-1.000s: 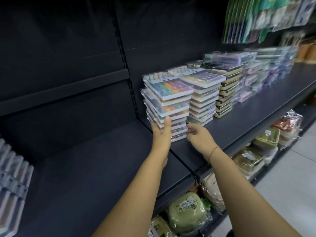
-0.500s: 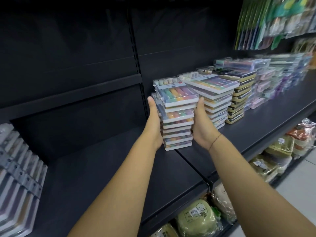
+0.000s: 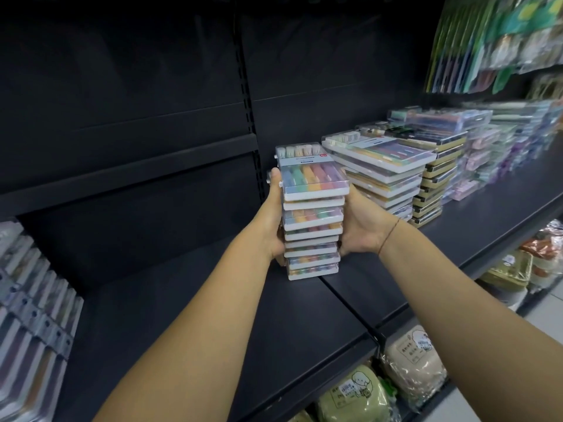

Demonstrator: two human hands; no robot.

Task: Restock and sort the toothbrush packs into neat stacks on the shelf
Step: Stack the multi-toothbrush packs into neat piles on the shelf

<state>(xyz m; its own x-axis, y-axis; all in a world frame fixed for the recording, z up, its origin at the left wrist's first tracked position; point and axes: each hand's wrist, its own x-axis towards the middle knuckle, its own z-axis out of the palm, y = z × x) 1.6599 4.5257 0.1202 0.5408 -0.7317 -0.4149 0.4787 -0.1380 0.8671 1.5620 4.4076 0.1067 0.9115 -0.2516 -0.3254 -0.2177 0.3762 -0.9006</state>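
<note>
Dead ahead, squeezed between the two hands: a stack of toothbrush packs (image 3: 312, 214), tall axis upright with a slight lean, at the seam between two panels of the shelf (image 3: 213, 315). Left hand (image 3: 272, 220) gripping the stack's left side, thumb straight up along the near corner. Right hand (image 3: 361, 229) gripping the right side a little lower, fingers of both reaching behind the packs and out of sight. Equally close on either side, so no nearer hand to speak of. Each pack lying flat, long axis running away from the person toward the shelf's back panel, short white end facing out, what look like brush heads at the far end. Resting on the shelf or held just off it (bottom edge too close to the surface to tell). Just right of the right hand, a neighbouring stack (image 3: 380, 175). Probably calls for setting down squared up beside that one, both sides kept under even pressure so the uneven upper packs cannot slide.
</note>
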